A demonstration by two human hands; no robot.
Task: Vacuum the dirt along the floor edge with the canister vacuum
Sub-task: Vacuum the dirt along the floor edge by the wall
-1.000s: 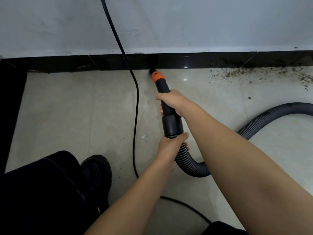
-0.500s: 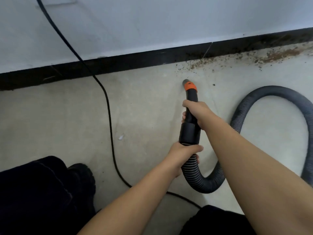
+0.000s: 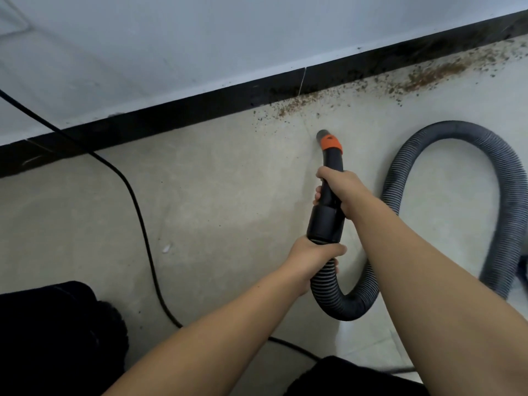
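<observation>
The black vacuum nozzle (image 3: 328,207) with an orange collar points at the floor, its tip a short way in front of the black baseboard (image 3: 183,115). My right hand (image 3: 341,190) grips the nozzle's upper part. My left hand (image 3: 313,257) holds the ribbed grey hose (image 3: 445,132) just below the nozzle cuff. Brown dirt (image 3: 423,78) lies scattered along the baseboard to the right of the tip, thickest at the far right. The canister itself is out of view.
The hose loops across the beige tile floor (image 3: 217,195) on the right. A black power cord (image 3: 137,207) runs from the wall down across the floor on the left. My dark-trousered knees (image 3: 51,338) sit at the bottom. A small white scrap (image 3: 165,248) lies near the cord.
The view and the nozzle have shifted right along the baseboard, away from the cord. The dirt patch has come closer to the nozzle tip, and more of the hose loop shows.
</observation>
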